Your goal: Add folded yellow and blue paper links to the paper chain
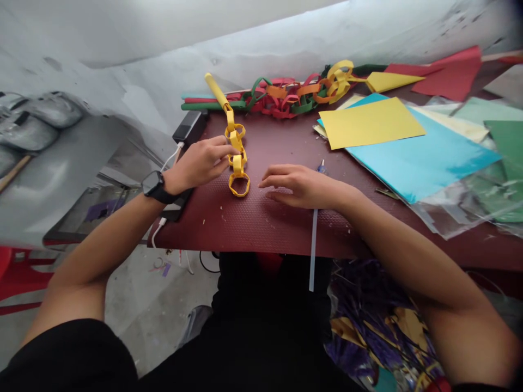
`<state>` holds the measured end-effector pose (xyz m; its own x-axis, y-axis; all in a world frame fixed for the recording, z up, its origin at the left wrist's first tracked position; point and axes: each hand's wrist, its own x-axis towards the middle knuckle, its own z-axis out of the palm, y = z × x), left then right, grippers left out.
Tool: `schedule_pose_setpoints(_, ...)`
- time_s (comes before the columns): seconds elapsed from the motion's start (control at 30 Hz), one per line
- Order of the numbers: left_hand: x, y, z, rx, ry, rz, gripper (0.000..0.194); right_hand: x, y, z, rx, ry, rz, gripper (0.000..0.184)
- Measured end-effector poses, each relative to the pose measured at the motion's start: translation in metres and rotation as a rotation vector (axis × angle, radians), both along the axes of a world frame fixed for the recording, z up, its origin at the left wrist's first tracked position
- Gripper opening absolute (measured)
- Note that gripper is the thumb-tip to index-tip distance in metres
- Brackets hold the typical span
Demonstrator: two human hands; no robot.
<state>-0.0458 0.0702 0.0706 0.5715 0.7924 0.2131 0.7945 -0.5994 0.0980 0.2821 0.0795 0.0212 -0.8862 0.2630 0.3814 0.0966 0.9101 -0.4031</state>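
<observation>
A short yellow paper chain (237,158) lies on the maroon table (253,228), running from a yellow paper roll (217,91) down to a loop near me. My left hand (200,161), with a black watch on the wrist, pinches the chain's middle links. My right hand (298,185) rests palm down on the table just right of the chain, fingers stretched out and holding nothing. A pale blue paper strip (313,245) runs from under that hand over the table's front edge.
A long red, green, orange and yellow paper chain (294,93) lies along the back edge. Yellow (368,122), cyan (420,152), green and red paper sheets cover the right side. A black power bank (188,126) with a white cable sits at the left edge. Paper scraps fill a bag below right.
</observation>
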Motion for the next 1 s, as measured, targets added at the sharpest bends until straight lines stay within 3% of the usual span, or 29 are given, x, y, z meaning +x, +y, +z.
schedule_pose_setpoints(0.17,0.007,-0.028,-0.004,-0.047,0.056,-0.114,0.022,0.000,0.000,-0.002,-0.041,0.001,-0.022,0.032)
schedule_pose_setpoints(0.3,0.007,-0.040,-0.016,-0.097,0.043,-0.260,0.031,0.001,0.001,-0.001,-0.064,0.003,-0.026,0.030)
schedule_pose_setpoints(0.37,0.002,-0.036,-0.017,-0.085,-0.020,-0.254,0.035,0.002,0.003,0.000,-0.050,0.022,-0.024,0.030)
schedule_pose_setpoints(0.43,-0.005,-0.023,-0.014,-0.038,-0.070,-0.155,0.041,0.004,0.005,0.003,-0.033,0.049,-0.049,0.030)
schedule_pose_setpoints(0.53,-0.017,0.013,-0.008,0.051,-0.071,0.085,0.038,0.007,0.011,0.004,-0.038,0.079,-0.107,0.028)
schedule_pose_setpoints(0.57,-0.020,0.028,-0.007,0.049,-0.066,0.120,0.034,0.008,0.013,0.004,-0.045,0.082,-0.118,0.028)
schedule_pose_setpoints(0.63,-0.026,0.064,-0.008,0.055,-0.052,0.182,0.045,0.009,0.016,0.002,-0.057,0.070,-0.123,0.028)
schedule_pose_setpoints(0.7,-0.030,0.102,-0.012,0.063,-0.057,0.241,0.056,0.009,0.018,0.000,-0.061,0.045,-0.126,0.028)
schedule_pose_setpoints(0.8,-0.029,0.156,-0.022,0.046,-0.077,0.321,0.057,0.008,0.017,-0.002,-0.057,0.012,-0.126,0.029)
schedule_pose_setpoints(1.0,-0.024,0.236,-0.038,-0.047,-0.167,0.513,0.039,0.006,0.014,-0.001,-0.018,-0.043,-0.079,0.031)
